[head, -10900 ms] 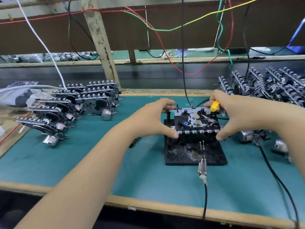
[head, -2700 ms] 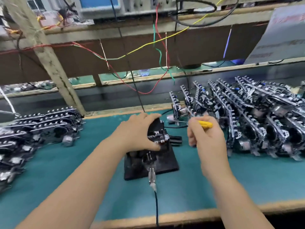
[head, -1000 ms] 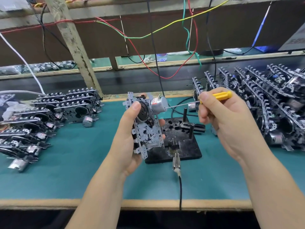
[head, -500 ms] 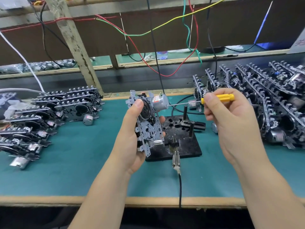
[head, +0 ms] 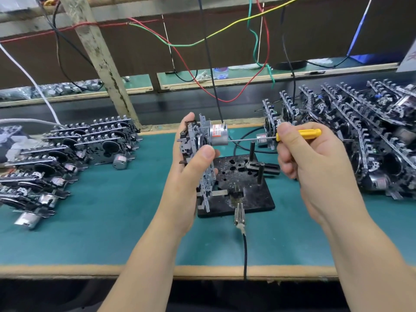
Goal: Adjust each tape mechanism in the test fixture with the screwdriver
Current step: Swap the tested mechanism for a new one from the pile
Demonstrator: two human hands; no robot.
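At the bench, my left hand (head: 186,176) holds one tape mechanism (head: 200,158) upright on edge, lifted off the black test fixture (head: 247,192), which sits empty just at the hand's 3 o'clock on the green mat (head: 112,221). The thumb presses the near face of the chassis while the fingers wrap behind its far edge, curled firmly round the frame. My right hand (head: 315,167) pinches the yellow-handled screwdriver (head: 299,134) between thumb and curled fingers, its thin shaft lying level and pointing toward 9 o'clock, with the tip at the end face of the small silver motor (head: 217,136) on the mechanism.

I judge the mechanism light but stiff: stamped metal plate, sharp tabs, small levers and springs that would bend or snag under a careless squeeze. The sound hold is the one I have, by the chassis edges, clear of the flywheel and the motor. The slim screwdriver tip could skid off the motor's adjuster, so I keep pressure slight and straight along the shaft.

More mechanisms lie in rows at 9 o'clock (head: 67,158) and stacked at 3 o'clock (head: 371,136).
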